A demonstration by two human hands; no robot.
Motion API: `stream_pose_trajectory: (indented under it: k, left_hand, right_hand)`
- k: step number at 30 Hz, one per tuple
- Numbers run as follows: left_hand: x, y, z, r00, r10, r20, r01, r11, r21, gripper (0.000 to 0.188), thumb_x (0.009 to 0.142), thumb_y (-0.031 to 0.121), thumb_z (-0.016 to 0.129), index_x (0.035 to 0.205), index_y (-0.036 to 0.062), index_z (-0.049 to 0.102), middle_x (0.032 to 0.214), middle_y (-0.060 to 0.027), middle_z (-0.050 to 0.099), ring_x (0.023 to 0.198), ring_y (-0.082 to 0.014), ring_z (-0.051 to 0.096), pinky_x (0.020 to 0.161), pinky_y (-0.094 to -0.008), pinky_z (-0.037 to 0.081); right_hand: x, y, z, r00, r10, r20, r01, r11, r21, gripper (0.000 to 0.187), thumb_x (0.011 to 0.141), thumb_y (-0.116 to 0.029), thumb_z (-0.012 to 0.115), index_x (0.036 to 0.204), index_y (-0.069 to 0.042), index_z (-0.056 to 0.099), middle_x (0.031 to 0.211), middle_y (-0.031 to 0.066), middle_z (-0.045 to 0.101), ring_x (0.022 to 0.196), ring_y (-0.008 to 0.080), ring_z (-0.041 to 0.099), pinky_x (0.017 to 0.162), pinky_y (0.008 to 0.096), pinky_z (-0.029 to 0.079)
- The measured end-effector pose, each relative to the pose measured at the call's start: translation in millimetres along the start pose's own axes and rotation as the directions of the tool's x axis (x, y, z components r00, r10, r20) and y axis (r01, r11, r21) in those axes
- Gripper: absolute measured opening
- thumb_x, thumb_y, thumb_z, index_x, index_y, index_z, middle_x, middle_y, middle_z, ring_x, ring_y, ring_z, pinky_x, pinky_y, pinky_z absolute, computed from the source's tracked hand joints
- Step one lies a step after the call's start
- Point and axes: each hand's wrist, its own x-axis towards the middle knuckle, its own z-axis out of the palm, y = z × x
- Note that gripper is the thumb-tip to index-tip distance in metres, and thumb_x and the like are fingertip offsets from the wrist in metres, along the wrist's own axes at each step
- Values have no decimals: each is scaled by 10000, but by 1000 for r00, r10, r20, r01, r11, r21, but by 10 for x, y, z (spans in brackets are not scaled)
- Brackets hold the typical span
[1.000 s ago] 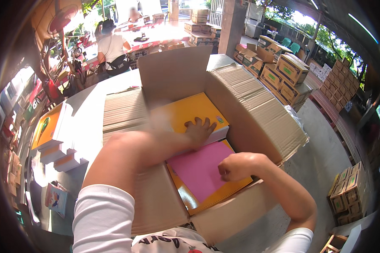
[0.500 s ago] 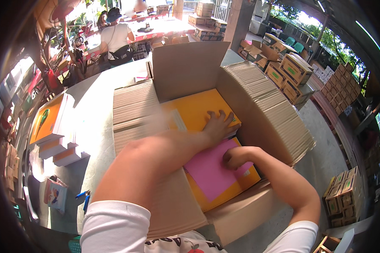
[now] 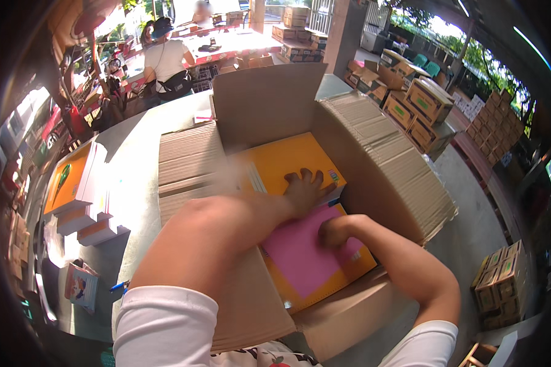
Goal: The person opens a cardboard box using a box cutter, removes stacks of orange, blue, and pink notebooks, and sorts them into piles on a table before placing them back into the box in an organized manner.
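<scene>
While both forearms reach down into the open cardboard box (image 3: 373, 159) on the tabletop (image 3: 134, 159), the left hand (image 3: 306, 191) lies flat, fingers spread wide, on the orange book (image 3: 288, 162) at the box's 12 o'clock end, holding nothing. The right hand (image 3: 337, 231) sits curled, fingers narrow, on the top edge of the pink book (image 3: 303, 257); whether it pinches that edge I cannot tell. The pink book lies at 6 o'clock of both hands, long axis running roughly 11 to 5 o'clock, and the right hand is nearer. At 9 o'clock of the box, stacks of orange-covered books (image 3: 73, 189) rest on the tabletop. At 2 o'clock, brown cartons with green labels (image 3: 422, 107) stand stacked; more cartons (image 3: 499, 287) at 4 o'clock.
</scene>
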Motion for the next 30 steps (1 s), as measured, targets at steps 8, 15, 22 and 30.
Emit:
stream_pose_trajectory:
  k: [8, 15, 22, 30]
  left_hand:
    - [85, 1, -102, 996, -34, 84, 37, 999, -26, 821, 739, 271, 600, 1407, 340, 127, 1345, -163, 282, 1169, -377, 360, 714, -532, 433]
    - [69, -28, -72, 999, 28, -46, -28, 1000, 8, 816, 742, 249, 589, 1402, 361, 122, 1386, -172, 237, 1146, -369, 376, 710, -530, 433]
    - [87, -259, -461, 975, -103, -198, 49, 964, -261, 986, 617, 204, 697, 1407, 348, 125, 1379, -191, 284, 1073, -353, 468, 739, -473, 457]
    - [-318, -1074, -1154, 959, -209, -191, 50, 790, -611, 717, 652, 294, 721, 1287, 143, 425, 1242, -174, 455, 1112, -318, 477, 892, -422, 421]
  right_hand:
    - [-112, 164, -44, 989, 148, -9, -148, 989, -2, 287, 739, -111, 469, 967, 2, 602, 859, 148, 627, 790, 241, 610, 687, 340, 481]
    - [-64, 236, -38, 970, 47, -239, -42, 999, 25, 331, 744, -137, 514, 1044, -28, 600, 927, 143, 634, 826, 213, 613, 729, 321, 481]
    - [178, 172, -178, 913, 95, -396, 176, 785, 594, 516, 784, -302, 640, 1204, -50, 478, 1090, 105, 572, 933, 182, 574, 769, 312, 475]
    - [762, -59, -188, 782, -204, -589, 441, -486, 754, 622, 798, -414, 625, 1270, -99, 370, 1177, 78, 491, 1097, 218, 469, 927, 375, 413]
